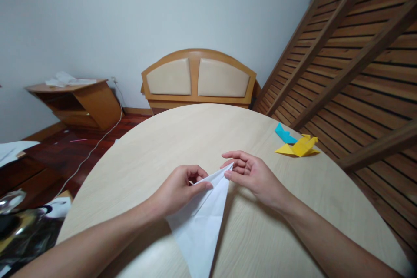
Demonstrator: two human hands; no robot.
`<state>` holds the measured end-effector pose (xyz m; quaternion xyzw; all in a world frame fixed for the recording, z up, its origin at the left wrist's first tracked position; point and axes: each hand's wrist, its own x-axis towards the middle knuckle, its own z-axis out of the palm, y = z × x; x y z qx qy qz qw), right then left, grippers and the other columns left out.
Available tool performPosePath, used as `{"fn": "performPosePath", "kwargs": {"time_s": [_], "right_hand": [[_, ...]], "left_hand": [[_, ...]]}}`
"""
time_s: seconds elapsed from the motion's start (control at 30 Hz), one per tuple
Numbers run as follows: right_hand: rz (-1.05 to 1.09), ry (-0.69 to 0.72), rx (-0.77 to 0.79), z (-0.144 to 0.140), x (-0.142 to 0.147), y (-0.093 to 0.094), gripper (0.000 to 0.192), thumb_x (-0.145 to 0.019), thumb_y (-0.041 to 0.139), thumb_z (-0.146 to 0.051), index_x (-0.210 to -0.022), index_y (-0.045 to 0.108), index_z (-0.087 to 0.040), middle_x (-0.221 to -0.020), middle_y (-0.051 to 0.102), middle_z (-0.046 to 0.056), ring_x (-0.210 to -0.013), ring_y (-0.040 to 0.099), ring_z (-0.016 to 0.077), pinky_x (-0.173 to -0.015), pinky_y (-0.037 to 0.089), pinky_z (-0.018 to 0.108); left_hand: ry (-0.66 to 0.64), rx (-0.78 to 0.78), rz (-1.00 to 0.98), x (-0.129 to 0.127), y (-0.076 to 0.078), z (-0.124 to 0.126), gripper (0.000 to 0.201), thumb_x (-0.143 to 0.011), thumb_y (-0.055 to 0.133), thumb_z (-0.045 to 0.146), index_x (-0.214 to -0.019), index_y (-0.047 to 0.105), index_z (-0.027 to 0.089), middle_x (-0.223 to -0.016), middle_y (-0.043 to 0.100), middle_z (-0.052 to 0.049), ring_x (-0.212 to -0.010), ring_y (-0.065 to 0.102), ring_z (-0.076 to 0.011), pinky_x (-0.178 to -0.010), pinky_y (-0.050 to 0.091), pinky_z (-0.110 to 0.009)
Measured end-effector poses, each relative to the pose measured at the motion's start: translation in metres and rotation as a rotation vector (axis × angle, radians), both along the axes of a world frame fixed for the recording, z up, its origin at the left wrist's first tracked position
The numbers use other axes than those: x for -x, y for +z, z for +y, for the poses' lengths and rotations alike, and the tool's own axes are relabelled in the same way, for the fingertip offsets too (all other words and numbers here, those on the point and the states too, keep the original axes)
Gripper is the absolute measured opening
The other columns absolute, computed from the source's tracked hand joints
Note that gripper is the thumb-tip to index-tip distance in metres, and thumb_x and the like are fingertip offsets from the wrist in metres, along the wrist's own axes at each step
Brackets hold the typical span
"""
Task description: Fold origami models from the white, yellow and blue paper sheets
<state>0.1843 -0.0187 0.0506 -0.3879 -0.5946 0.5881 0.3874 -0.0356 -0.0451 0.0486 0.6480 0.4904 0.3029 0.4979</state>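
A white sheet of paper point(204, 230), folded to a narrow point at its far end, is held up over the round table point(208, 128). My left hand point(184, 186) pinches its left folded edge, thumb on top and fingers behind. Close to the pointed tip, my right hand point(252, 176) grips the paper between thumb and fingers. A folded flap lies along the left side, with its edge running toward the tip. The lower end of the paper reaches past the bottom of the view.
A yellow folded-paper bird point(301, 147) and a blue folded-paper piece point(284, 134) stand at the table's right edge. Wooden slats point(352, 52) lean on the right. Behind are a padded headboard point(198, 76) and, to the left, a low cabinet point(81, 104).
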Motion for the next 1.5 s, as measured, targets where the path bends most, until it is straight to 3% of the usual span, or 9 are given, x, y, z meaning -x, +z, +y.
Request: {"fn": "performPosePath", "kwargs": {"time_s": [0.33,0.57,0.73,0.87,1.5], "right_hand": [[-0.079,-0.05,-0.044,-0.001,0.002,0.001,0.038,-0.073,0.08,-0.037,-0.103,0.07,-0.017,-0.069,0.061,-0.004,-0.067,0.062,0.0131,-0.074,0.051,0.031],[-0.146,-0.15,-0.035,-0.012,0.008,0.009,0.033,-0.071,0.08,-0.04,-0.094,0.073,-0.016,-0.072,0.069,0.001,-0.071,0.067,0.0169,-0.072,0.053,0.031],[-0.184,-0.122,-0.009,-0.014,0.011,0.009,0.034,-0.069,0.082,-0.044,-0.088,0.076,-0.016,-0.076,0.074,0.005,-0.074,0.069,0.0198,-0.07,0.053,0.032],[-0.151,-0.083,0.023,-0.011,0.009,0.007,0.032,-0.069,0.081,-0.044,-0.085,0.076,-0.016,-0.076,0.073,0.005,-0.074,0.068,0.0189,-0.07,0.052,0.032],[-0.193,-0.017,-0.009,-0.01,0.009,0.005,0.029,-0.077,0.075,-0.045,-0.076,0.07,-0.017,-0.075,0.072,0.004,-0.072,0.066,0.0178,-0.071,0.05,0.031]], "left_hand": [[-0.076,0.121,-0.045,0.002,-0.001,0.0,0.031,-0.079,0.069,0.044,-0.08,0.069,0.013,-0.065,0.059,0.001,-0.057,0.045,-0.0097,-0.053,0.031,-0.022],[-0.006,-0.064,0.039,-0.002,0.0,-0.002,0.029,-0.074,0.077,0.039,-0.087,0.068,0.015,-0.081,0.067,-0.002,-0.068,0.053,-0.0123,-0.058,0.037,-0.022],[-0.001,0.044,-0.006,-0.002,-0.002,-0.001,0.037,-0.07,0.08,0.048,-0.072,0.064,0.014,-0.066,0.061,0.001,-0.059,0.049,-0.0104,-0.054,0.034,-0.022],[-0.005,0.141,-0.047,-0.002,-0.002,-0.001,0.044,-0.064,0.083,0.053,-0.07,0.064,0.013,-0.061,0.057,0.002,-0.055,0.046,-0.0096,-0.051,0.03,-0.022],[-0.073,0.164,-0.088,-0.002,-0.003,-0.001,0.043,-0.067,0.083,0.052,-0.067,0.065,0.013,-0.058,0.051,0.004,-0.054,0.04,-0.0078,-0.051,0.027,-0.022]]}}
